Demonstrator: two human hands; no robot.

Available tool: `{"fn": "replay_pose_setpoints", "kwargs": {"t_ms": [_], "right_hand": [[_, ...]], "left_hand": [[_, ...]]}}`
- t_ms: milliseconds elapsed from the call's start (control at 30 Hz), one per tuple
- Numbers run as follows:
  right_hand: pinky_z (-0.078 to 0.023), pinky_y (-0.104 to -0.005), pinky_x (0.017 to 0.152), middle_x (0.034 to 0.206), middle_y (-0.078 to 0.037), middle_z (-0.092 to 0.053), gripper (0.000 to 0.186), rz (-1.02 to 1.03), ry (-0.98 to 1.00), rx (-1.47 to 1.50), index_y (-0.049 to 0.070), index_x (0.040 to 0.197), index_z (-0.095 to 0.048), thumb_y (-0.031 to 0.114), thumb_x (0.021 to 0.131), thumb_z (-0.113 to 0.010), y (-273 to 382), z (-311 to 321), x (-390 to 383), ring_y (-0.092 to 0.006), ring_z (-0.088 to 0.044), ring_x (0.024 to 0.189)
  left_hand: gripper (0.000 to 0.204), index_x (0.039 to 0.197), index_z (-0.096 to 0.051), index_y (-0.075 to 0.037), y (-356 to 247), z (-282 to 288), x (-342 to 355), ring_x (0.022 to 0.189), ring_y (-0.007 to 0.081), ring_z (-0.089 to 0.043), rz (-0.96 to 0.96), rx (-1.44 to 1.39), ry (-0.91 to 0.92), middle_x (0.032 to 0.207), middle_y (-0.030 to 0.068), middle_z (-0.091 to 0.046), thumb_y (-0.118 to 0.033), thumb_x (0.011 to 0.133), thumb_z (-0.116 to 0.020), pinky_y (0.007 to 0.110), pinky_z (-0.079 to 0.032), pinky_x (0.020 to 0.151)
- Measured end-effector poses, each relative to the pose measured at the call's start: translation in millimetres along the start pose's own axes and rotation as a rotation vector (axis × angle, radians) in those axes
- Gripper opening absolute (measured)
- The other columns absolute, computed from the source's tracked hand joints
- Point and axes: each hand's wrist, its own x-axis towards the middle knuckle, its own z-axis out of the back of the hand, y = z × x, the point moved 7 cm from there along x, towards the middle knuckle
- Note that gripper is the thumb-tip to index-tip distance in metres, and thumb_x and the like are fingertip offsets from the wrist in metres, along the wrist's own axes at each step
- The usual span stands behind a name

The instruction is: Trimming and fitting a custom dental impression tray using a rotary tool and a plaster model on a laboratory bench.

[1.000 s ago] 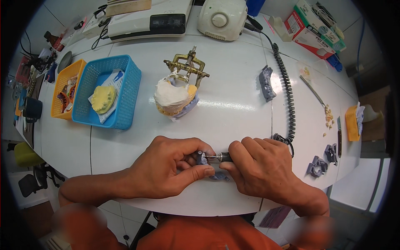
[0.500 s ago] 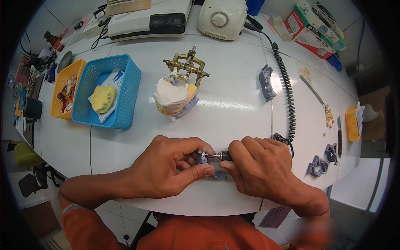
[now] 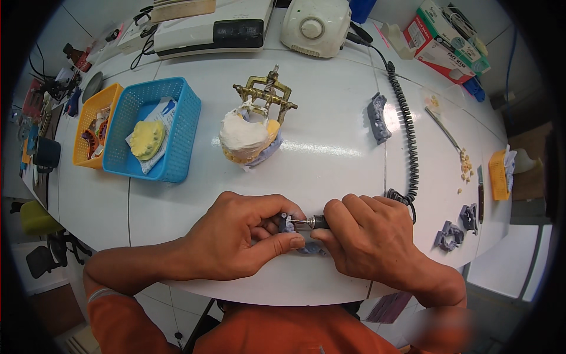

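Note:
My left hand point(image 3: 236, 236) is closed, pinching a small blue-grey moulded piece point(image 3: 285, 225) between thumb and fingers near the table's front edge. From the other side, my right hand point(image 3: 368, 239) wraps around a rotary handpiece point(image 3: 319, 222), black with a silver nose. Its thin metal bur points left and meets the blue-grey piece; the exact contact is too small to make out. Below the left fingertips lies another blue-grey fragment point(image 3: 311, 248), partly covered by the hand. Beyond my hands stands a brass dental articulator point(image 3: 268, 91) bearing a white and yellow plaster model point(image 3: 243, 137).
At left are a blue basket point(image 3: 187, 138) with a yellow dental cast point(image 3: 146, 140) and an orange basket point(image 3: 79, 138). A white control box point(image 3: 315, 29) stands behind. A coiled cord point(image 3: 408, 127), a knife point(image 3: 480, 194), and blue-grey pieces point(image 3: 449, 236) occupy the right.

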Motion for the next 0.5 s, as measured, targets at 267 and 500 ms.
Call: {"fn": "replay_pose_setpoints", "kwargs": {"t_ms": [267,500], "right_hand": [[-0.045,-0.0321,0.049,0.066,-0.001,-0.051,0.035,-0.012,0.004,-0.009,0.011,0.083,-0.057,0.035,0.101,-0.075,-0.1,-0.9,-0.4,-0.0167,-0.059,0.051],[-0.045,-0.0319,0.049,0.066,-0.001,-0.051,0.035,-0.003,0.006,0.002,0.011,0.083,-0.057,0.036,0.101,-0.075,0.1,-0.4,0.0,-0.0164,-0.059,0.051]], "left_hand": [[0.030,0.121,-0.073,0.003,-1.2,1.2,0.5,0.070,0.0015,-0.066,0.006,0.005,0.007,0.079,0.0043,-0.073,-0.013,0.098,-0.084,0.018,-0.050,0.060],[0.031,0.122,-0.073,0.003,1.4,0.6,0.3,0.073,0.0025,-0.068,0.010,0.004,0.005,0.082,0.0060,-0.075,-0.013,0.098,-0.084,0.019,-0.054,0.063]]}}
